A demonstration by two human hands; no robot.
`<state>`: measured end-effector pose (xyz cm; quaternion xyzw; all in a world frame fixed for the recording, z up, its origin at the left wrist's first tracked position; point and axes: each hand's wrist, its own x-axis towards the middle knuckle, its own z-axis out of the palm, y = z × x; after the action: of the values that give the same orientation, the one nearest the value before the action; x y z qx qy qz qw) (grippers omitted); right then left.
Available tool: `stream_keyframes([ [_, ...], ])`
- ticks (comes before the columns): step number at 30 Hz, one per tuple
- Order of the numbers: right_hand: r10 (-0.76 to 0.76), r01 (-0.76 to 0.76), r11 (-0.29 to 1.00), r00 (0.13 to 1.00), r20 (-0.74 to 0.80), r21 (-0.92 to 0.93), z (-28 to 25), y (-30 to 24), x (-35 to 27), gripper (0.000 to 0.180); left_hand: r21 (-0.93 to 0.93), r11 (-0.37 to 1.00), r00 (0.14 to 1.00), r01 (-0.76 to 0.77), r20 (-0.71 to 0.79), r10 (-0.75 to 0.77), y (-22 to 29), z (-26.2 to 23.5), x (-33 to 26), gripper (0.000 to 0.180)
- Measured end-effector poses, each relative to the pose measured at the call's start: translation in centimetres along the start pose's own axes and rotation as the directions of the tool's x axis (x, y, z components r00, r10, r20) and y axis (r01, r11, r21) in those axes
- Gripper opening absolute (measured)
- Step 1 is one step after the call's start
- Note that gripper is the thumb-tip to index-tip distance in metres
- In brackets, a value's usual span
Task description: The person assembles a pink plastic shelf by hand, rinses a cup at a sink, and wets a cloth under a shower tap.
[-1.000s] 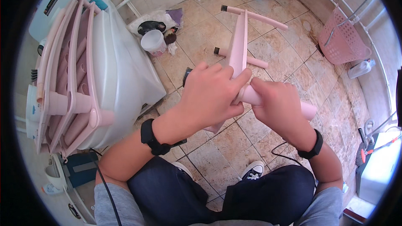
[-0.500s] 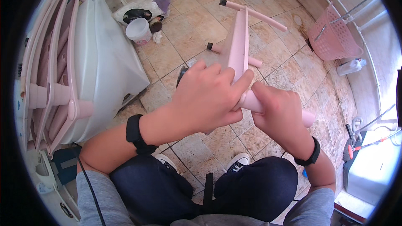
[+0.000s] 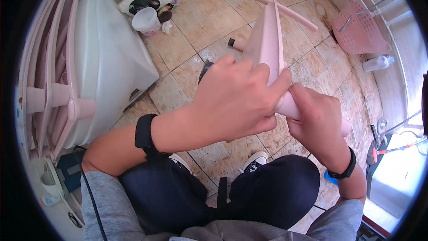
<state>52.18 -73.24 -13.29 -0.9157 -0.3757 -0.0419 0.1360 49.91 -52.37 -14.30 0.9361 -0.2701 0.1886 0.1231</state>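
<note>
Gripping w/ all fingers curled, the left hand point(image 3: 232, 100) wraps over the near end of a pink plastic shelf panel point(image 3: 267, 40), thumb pressed vs. the panel's edge on the right side. Right hand point(image 3: 314, 118) is closed around a pink tube leg point(image 3: 292, 106) that pokes out just below the panel; tube's far end shows past the knuckles toward the right. Both hands touch each other at the joint betw. tube & panel, held above the person's lap, approx. centre of view.

Panel stands on edge, tilted away from the person, w/ two more pink legs point(image 3: 285, 9) sticking out at its far end, each w/ a dark cap. Black wristbands on both wrists. Dark trousers & sneakers point(image 3: 256, 160) below the hands, grey sleeves at the lower edge.

Floor is beige tile point(image 3: 209, 13), stained in places. Left of the hands: a white plastic drawer unit point(image 3: 107, 58) lying on its side, w/ pink frame pieces point(image 3: 49, 85) stacked vs. it. Behind that, a white bucket point(image 3: 146, 20) next to a white bag w/ dark items. Upper right: a pink laundry basket point(image 3: 359, 29), a white bottle point(image 3: 376, 64) just beside it. Small dark object on the tiles partly hidden behind the left hand; can't tell what it is.
</note>
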Motion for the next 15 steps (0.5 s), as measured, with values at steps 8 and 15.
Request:
stream_keyframes([
  [8,-0.032,0.032,0.999,0.999,-0.025,0.018,0.5,0.2,-0.5,0.034,-0.048,0.999,1.0,-0.002,0.025,0.003,0.0,0.0,-0.3,0.062],
  [15,-0.03,0.03,0.999,0.999,0.025,0.037,0.4,-0.5,-0.8,0.033,-0.014,1.0,0.998,-0.016,0.062,0.016,0.1,-0.7,-1.2,0.063],
])
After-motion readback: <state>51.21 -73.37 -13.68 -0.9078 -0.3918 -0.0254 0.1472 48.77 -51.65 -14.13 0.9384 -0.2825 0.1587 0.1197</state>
